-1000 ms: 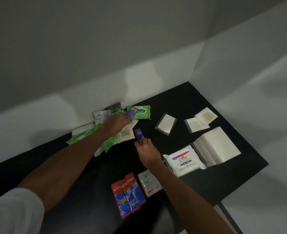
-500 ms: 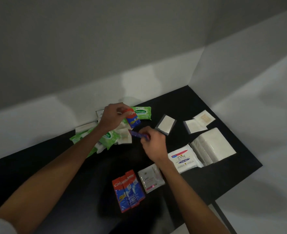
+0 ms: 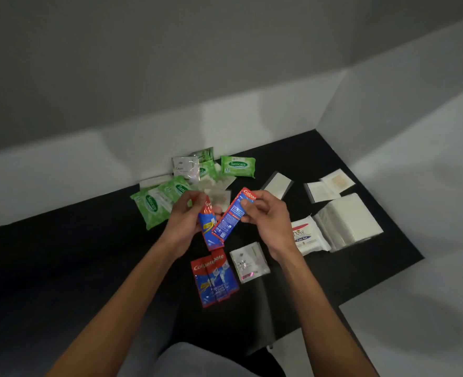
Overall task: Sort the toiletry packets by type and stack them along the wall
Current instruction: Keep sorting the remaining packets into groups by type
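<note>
1. Red-and-blue Colgate sachet [image 3: 210,229] pinched in left hand [image 3: 184,223].
2. Right hand [image 3: 269,219] grips second Colgate sachet [image 3: 234,215], overlapping the first.
3. Below both grips: Colgate sachet pair [image 3: 214,278] flat on black table [image 3: 88,254]; Sanicare wipes [image 3: 154,205] beyond the left hand.

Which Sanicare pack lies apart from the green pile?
The flat Sanicare pack near the wall, right of the pile, label facing up. The other Sanicare packs overlap each other in a heap left of the left hand.
</note>
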The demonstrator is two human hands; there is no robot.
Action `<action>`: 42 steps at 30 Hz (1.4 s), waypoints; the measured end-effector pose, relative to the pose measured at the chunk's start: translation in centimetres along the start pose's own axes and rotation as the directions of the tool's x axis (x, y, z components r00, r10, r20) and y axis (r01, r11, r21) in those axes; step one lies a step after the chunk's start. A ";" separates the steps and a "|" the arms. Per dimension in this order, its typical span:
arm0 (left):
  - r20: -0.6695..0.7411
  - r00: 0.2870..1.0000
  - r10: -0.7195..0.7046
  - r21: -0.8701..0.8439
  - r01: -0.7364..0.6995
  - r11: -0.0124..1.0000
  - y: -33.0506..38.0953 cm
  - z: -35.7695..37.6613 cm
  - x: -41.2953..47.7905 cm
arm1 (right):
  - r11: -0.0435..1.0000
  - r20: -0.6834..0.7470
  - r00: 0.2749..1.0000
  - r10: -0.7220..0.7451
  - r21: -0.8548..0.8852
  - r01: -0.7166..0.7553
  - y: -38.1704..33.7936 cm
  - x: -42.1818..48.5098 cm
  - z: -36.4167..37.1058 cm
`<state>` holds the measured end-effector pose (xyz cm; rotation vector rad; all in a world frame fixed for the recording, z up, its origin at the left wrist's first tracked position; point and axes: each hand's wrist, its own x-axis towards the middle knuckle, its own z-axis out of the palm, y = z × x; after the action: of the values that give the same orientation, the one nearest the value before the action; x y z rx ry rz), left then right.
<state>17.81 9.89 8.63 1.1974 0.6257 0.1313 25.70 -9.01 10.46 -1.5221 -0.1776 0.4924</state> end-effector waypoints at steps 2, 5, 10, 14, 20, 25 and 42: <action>-0.013 1.000 0.019 0.009 -0.019 1.000 -1.3 -0.7 -0.9 | 0.998 -0.015 1.000 -0.008 -0.063 0.007 0.4 -0.5 0.4; 0.017 0.997 0.077 0.066 -0.078 0.995 -2.4 -1.5 -2.1 | 0.988 -0.016 0.999 -0.028 -0.151 0.025 0.7 -1.3 0.9; 0.066 0.994 0.083 0.153 -0.092 0.984 -3.1 -1.8 -4.0 | 0.979 -0.032 0.999 0.007 -0.204 -0.014 1.4 -2.2 1.4; 0.119 0.983 0.137 0.287 -0.167 0.943 -3.2 -1.8 -4.9 | 0.939 -0.051 0.999 -0.003 -0.344 -0.014 2.0 -2.7 2.0; 0.252 0.965 0.069 0.399 -0.169 0.901 -3.2 -1.9 -5.8 | 0.965 0.101 0.975 0.196 -0.199 -0.173 3.0 -3.2 3.6; 0.209 0.978 0.029 0.306 -0.093 0.947 -3.3 -2.2 -5.8 | 0.982 0.146 0.972 0.182 -0.072 -0.173 2.9 -3.6 3.7; -0.037 0.983 -0.179 0.087 0.181 0.980 -6.6 -5.8 -4.8 | 0.840 -0.042 0.986 0.162 -0.519 -0.160 8.0 -4.5 1.2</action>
<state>9.35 10.24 3.23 1.2208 0.7690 -0.0329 19.59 -9.99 3.59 -2.0840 -0.1970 0.6135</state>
